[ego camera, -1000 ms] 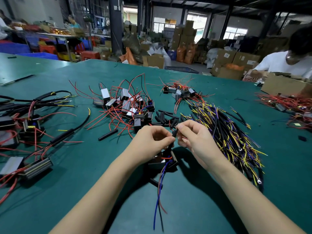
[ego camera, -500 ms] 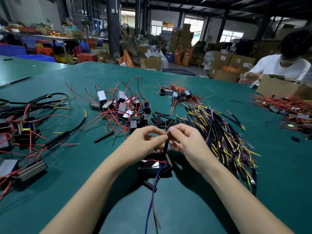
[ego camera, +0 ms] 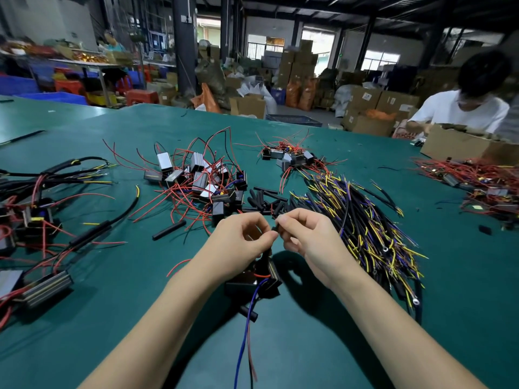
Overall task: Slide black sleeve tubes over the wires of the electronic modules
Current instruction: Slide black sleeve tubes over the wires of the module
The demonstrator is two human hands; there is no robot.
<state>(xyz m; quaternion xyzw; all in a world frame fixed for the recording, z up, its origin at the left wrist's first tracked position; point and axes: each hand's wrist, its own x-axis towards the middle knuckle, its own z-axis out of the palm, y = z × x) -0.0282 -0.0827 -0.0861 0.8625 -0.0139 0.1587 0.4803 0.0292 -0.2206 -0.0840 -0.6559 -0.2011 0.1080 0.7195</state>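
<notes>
My left hand (ego camera: 241, 242) and my right hand (ego camera: 310, 238) meet fingertip to fingertip above the green table (ego camera: 323, 332). Between them they pinch a short black sleeve tube (ego camera: 274, 229) on the wires of an electronic module (ego camera: 254, 279) that hangs just below the hands. A blue wire (ego camera: 247, 327) and a red wire trail from the module toward me. Loose black sleeve tubes (ego camera: 266, 200) lie in a heap right behind the hands. Another short sleeve (ego camera: 248, 313) lies under the module.
A pile of modules with red wires (ego camera: 202, 181) lies behind-left, a smaller one (ego camera: 289, 157) further back. A thick bundle of black, yellow and purple wires (ego camera: 362, 231) spreads at the right. Sleeved assemblies (ego camera: 42, 287) lie at the left. A person in white (ego camera: 460, 110) works at a cardboard box (ego camera: 460, 146) at the far right.
Both hands stayed together over the module. The black sleeve now shows only as a short stub between the fingertips, where more of its length was visible before.
</notes>
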